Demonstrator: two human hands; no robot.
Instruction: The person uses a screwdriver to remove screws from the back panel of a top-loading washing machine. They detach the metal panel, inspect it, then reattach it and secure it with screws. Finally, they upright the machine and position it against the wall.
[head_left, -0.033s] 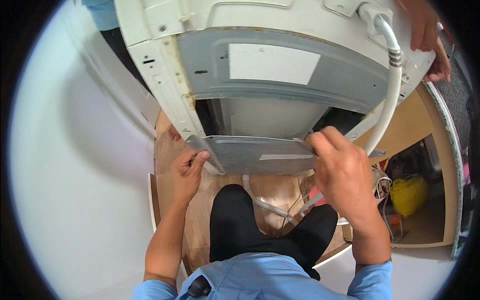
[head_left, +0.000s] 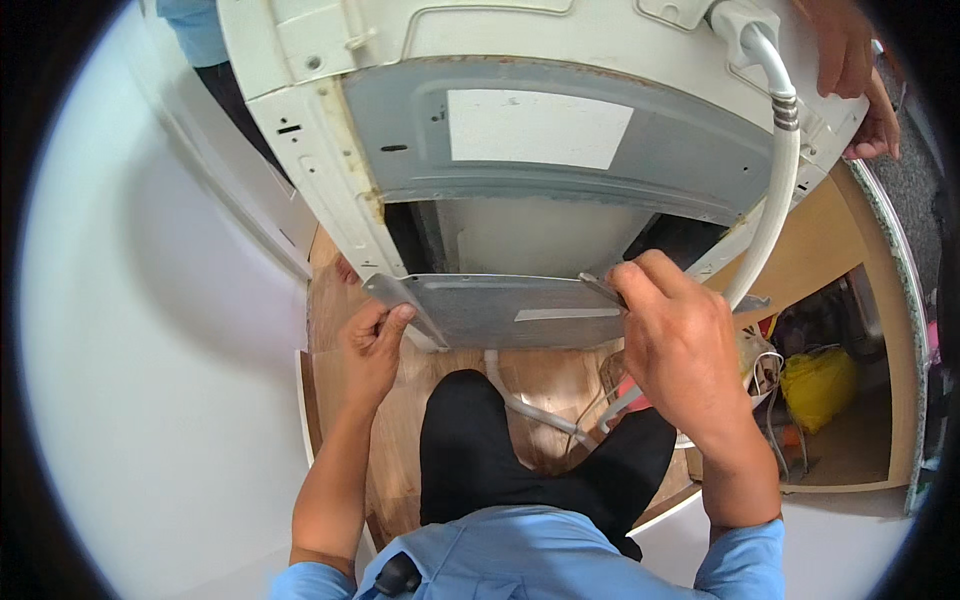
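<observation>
My left grip (head_left: 372,348) pinches the grey panel (head_left: 480,308); my right grip (head_left: 682,340) apparently pinches it too. White hose (head_left: 782,190) beside right grip.

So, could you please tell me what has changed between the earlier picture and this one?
Very little: in the picture, the white appliance has shifted slightly left, and the right grip a touch too; the camera may have moved. I see nothing newly taken or let go. The left grip still pinches the left end of the grey panel; the yellow bag stays put.
</observation>
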